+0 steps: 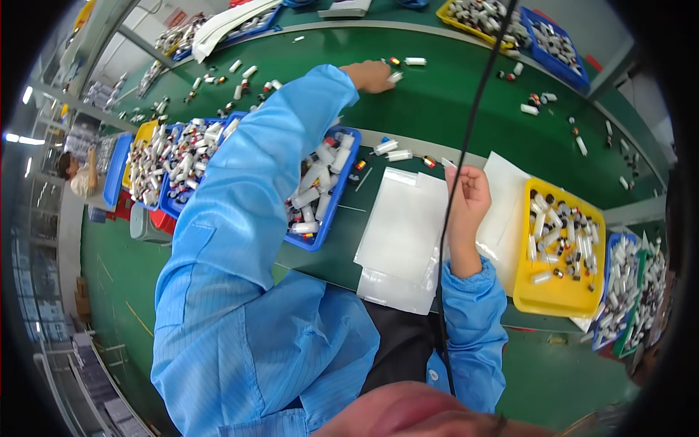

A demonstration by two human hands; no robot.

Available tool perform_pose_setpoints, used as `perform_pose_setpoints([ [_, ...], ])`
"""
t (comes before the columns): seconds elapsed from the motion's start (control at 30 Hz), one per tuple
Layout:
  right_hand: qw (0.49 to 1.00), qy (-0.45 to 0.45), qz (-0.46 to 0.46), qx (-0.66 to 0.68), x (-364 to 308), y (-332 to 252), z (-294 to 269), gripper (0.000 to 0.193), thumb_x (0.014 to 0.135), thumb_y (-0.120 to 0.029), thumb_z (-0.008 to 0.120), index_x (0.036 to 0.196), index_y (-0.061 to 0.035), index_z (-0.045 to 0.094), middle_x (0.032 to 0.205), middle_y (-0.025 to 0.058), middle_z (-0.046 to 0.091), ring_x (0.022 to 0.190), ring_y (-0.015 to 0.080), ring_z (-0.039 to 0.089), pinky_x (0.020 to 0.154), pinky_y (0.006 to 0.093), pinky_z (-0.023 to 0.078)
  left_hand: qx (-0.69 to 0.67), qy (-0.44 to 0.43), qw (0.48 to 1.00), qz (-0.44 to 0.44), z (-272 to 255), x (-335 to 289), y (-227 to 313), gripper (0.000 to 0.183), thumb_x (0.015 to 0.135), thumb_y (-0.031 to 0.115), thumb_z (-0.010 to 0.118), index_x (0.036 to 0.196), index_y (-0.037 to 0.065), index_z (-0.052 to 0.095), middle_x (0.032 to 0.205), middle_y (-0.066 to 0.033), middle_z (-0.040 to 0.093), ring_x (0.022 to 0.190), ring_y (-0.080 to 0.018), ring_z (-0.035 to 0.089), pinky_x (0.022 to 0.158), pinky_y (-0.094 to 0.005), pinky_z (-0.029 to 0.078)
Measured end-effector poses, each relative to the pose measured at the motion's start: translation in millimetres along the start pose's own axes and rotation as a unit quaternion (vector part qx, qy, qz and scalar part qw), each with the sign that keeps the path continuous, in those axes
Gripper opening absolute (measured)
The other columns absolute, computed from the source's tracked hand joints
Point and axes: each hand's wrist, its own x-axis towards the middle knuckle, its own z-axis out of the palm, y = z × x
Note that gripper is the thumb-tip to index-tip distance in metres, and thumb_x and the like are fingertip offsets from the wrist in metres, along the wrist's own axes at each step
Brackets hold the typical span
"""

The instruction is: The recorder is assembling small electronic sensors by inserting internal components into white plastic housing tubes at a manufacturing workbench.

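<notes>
My left hand (369,76) reaches far out over the green conveyor belt (342,51), its fingers closed on a small whitish cylinder (395,78), slightly blurred. Just beyond its fingertips lies a white tube (416,62) beside a small part in red, yellow and black. Closer to me, my right hand (470,191) is raised above the right edge of some white sheets (402,222). Thumb and fingers pinch a small white piece (448,164) whose kind I cannot make out. Near it, at the belt's edge, lie white tubes (399,155) with dark or coloured ends.
A blue tray (336,211) of white tubes stands left of the sheets, partly behind my left sleeve. To the right sits a yellow tray (557,298) of tubes and caps. More full trays line the far side. A black cable (473,109) hangs across the view.
</notes>
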Motion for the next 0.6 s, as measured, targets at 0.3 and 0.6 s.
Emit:
perform_pose_setpoints([
  [0.3, 0.948, 0.036, -0.274, -0.155, -1, -7, 12, 0.073, 0.082, 0.003, 0.075, 0.141, -0.0016, 0.032, 0.121, 0.0162, 0.057, 0.106, 0.0224, 0.058, 0.092, 0.032, 0.045, -0.537, 0.013, 0.835, 0.119, -51, -171, 132, 0.049, 0.103, 0.042, 0.046, 0.133, 0.004, 0.053, 0.13, -0.0094, 0.056, 0.118, -0.022, 0.052, 0.102, -0.0336, 0.039],
  [0.6, 0.968, -0.075, -0.211, -0.111, 1, 0, 4, 0.064, 0.082, 0.004, 0.073, 0.137, -0.0001, 0.041, 0.109, 0.0127, 0.064, 0.106, 0.0227, 0.061, 0.096, 0.0379, 0.047, -0.918, -0.096, 0.38, 0.059, 7, -186, 179, 0.046, 0.105, 0.046, 0.035, 0.109, 0.002, 0.048, 0.127, -0.0188, 0.055, 0.108, -0.0264, 0.055, 0.101, -0.0426, 0.041],
])
